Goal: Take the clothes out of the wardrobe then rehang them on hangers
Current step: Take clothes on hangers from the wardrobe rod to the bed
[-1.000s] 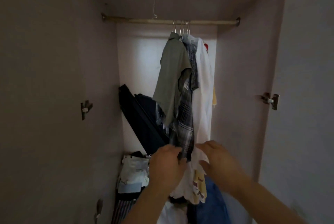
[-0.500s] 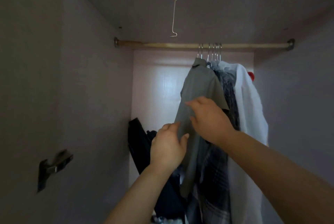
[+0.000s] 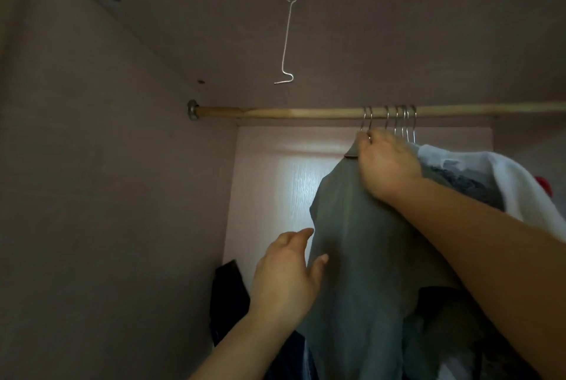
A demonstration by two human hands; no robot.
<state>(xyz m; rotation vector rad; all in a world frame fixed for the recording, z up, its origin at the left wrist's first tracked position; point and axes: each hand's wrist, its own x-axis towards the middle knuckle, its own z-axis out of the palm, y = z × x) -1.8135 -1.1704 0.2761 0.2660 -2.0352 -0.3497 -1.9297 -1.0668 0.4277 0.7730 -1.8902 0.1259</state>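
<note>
Head view: we look up into the wardrobe at the rail (image 3: pixel 291 112).
Shirt: the grey-green shirt (image 3: pixel 361 241) hangs on the first hanger (image 3: pixel 367 123), leftmost of the hooks (image 3: pixel 401 122) bunched right of the rail's middle.
Right hand: our right hand (image 3: pixel 387 162) pinches that hanger's neck at the collar, just under the rail.
Left hand: our left hand (image 3: pixel 288 275) is loosely spread, fingertips touching the shirt's left edge lower down.
Progress: we judge nothing is out yet. Every hook sits on the rail, the white garment (image 3: pixel 520 183) included, so removal and rehanging remain.
Change: half a second ago our right hand lay lower, on the shirt's shoulder. It has since climbed to the hanger, and the left has barely shifted.
</note>
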